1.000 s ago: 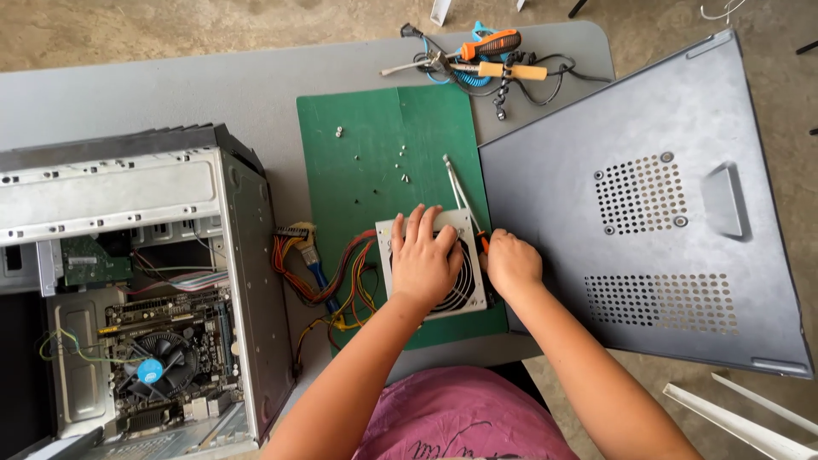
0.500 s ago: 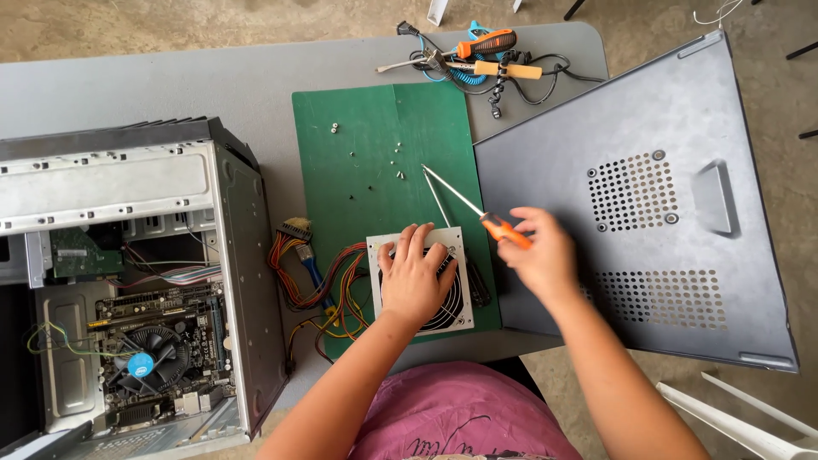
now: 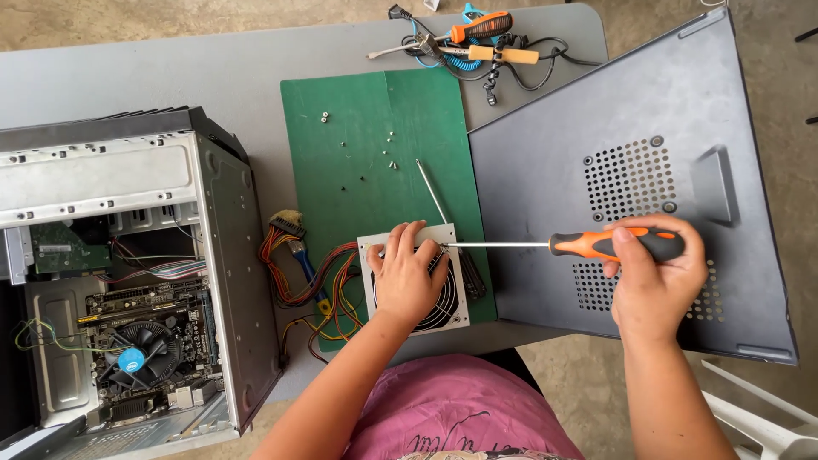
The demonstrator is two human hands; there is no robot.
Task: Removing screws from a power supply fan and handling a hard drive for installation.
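The left hand (image 3: 407,277) lies flat, fingers spread, on the one power supply (image 3: 415,281), covering its fan grille. The right hand (image 3: 652,277) is closed around the orange-and-black handle of a screwdriver (image 3: 588,246), whose shaft runs leftward to the unit's upper right corner beside the left fingertips. Under the right hand lies one grey side panel (image 3: 596,119); beyond the left hand, one green mat (image 3: 375,128) carries several loose screws (image 3: 390,162).

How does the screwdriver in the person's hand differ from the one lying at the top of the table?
The held screwdriver lies level in the right hand, tip at the power supply under the left hand; the loose screwdriver lies untouched among cables. The held one's shaft is long and bare; the loose one's is hidden. Both have orange-and-black handles.
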